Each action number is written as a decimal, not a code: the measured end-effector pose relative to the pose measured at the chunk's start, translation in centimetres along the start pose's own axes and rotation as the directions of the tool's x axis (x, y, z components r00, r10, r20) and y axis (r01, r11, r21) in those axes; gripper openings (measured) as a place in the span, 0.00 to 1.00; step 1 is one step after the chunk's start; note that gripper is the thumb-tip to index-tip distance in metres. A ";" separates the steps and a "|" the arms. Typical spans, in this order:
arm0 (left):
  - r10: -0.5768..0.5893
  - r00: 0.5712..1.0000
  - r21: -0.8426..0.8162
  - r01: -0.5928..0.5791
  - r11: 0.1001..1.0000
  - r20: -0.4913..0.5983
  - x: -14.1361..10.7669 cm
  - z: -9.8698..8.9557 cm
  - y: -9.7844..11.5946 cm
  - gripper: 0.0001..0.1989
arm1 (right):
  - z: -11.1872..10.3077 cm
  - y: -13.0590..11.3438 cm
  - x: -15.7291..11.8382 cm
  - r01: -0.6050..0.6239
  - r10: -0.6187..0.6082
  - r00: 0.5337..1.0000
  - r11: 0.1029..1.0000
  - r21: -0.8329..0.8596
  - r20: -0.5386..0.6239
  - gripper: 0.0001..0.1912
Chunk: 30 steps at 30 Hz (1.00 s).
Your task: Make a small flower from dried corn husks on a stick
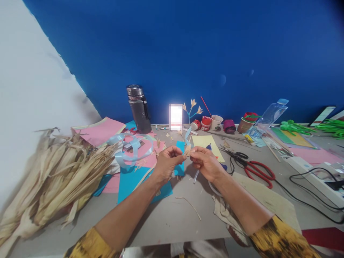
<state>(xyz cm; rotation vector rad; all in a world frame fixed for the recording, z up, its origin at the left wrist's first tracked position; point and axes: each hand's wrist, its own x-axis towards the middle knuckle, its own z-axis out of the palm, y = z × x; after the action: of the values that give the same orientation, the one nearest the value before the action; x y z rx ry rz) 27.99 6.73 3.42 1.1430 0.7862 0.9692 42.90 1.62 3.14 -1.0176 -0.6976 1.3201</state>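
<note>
Between my two hands, near the middle of the view, is a small pale piece of dried husk (pixel 187 150). My left hand (pixel 170 162) pinches its left side with thumb and forefinger. From the right, the fingertips of my right hand (pixel 205 161) close on the same piece. Under and behind the hands lies a narrow blue paper strip (pixel 179 169). A stem with several husk flowers (pixel 190 115) stands upright beyond them. Light blue ribbon (pixel 134 145) is looped to the left, by a large bundle of dried corn husks (pixel 61 175).
A dark thermos (pixel 140 113) stands at the back left. Paint jars (pixel 205 123) and a paper cup (pixel 216 123) line the wall. Red-handled scissors (pixel 258 170), a clear bottle (pixel 271 116), a power strip (pixel 311 175) and black cables are on the right.
</note>
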 end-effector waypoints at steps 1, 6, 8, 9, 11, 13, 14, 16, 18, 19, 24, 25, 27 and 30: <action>-0.003 1.000 0.005 0.003 1.000 0.002 0.0 0.0 0.0 0.11 | 0.0 0.0 0.0 0.001 -0.001 1.000 1.000 -0.003 0.004 0.13; 0.057 0.998 0.118 -0.057 0.991 -0.002 0.0 -0.1 0.0 0.09 | 0.0 -0.2 0.0 -0.005 0.005 1.000 1.000 -0.004 -0.006 0.14; 0.100 0.995 0.161 -0.099 0.982 -0.002 -0.1 -0.1 -0.1 0.08 | 0.0 -0.2 0.0 -0.008 0.008 1.000 1.000 0.003 -0.009 0.14; 0.121 0.993 0.181 -0.118 0.976 -0.001 -0.1 -0.1 -0.2 0.07 | 0.0 -0.2 0.0 -0.010 0.010 1.000 1.000 0.005 -0.008 0.14; 0.156 0.988 0.218 -0.153 0.964 0.002 -0.1 -0.1 -0.5 0.05 | 0.0 -0.2 0.0 -0.018 0.018 1.000 1.000 0.007 -0.004 0.14; 0.177 0.984 0.239 -0.174 0.955 0.009 0.0 -0.1 -0.7 0.04 | 0.0 -0.1 0.0 -0.023 0.023 1.000 1.000 0.006 0.008 0.14; 0.182 0.983 0.241 -0.180 0.954 0.014 0.0 -0.1 -0.7 0.04 | -0.1 -0.1 0.0 -0.023 0.023 1.000 1.000 0.004 0.016 0.14; 0.184 0.983 0.231 -0.185 0.955 0.026 0.1 -0.2 -0.8 0.04 | -0.1 0.0 0.0 -0.016 0.016 0.999 1.000 0.002 0.032 0.13; 0.180 0.983 0.221 -0.182 0.958 0.027 0.1 -0.2 -0.7 0.04 | -0.1 0.1 0.0 -0.008 0.008 0.999 1.000 -0.001 0.041 0.13; 0.176 0.984 0.212 -0.177 0.961 0.025 0.1 -0.2 -0.7 0.05 | -0.1 0.1 0.0 -0.006 0.006 0.999 1.000 -0.003 0.042 0.13; 0.138 0.990 0.141 -0.138 0.980 0.004 0.1 -0.1 -0.5 0.07 | 0.0 0.1 0.0 -0.003 0.003 0.999 1.000 -0.013 0.038 0.13; 0.137 0.991 0.134 -0.136 0.982 0.000 0.1 -0.1 -0.5 0.07 | 0.0 0.1 0.0 -0.004 0.005 0.999 1.000 -0.015 0.039 0.14; 0.140 0.990 0.129 -0.139 0.982 0.002 0.1 -0.1 -0.5 0.08 | 0.0 0.1 0.0 -0.004 0.005 0.999 1.000 -0.024 0.043 0.14; 0.141 0.990 0.117 -0.143 0.983 0.024 0.0 -0.1 -0.5 0.08 | -0.1 0.1 0.0 0.006 -0.005 0.999 0.999 -0.039 0.047 0.13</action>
<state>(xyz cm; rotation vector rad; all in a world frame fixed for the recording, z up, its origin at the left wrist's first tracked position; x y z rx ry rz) 28.02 6.72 2.92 1.3231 0.7656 1.0414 42.91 1.60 3.02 -1.0186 -0.7640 1.3334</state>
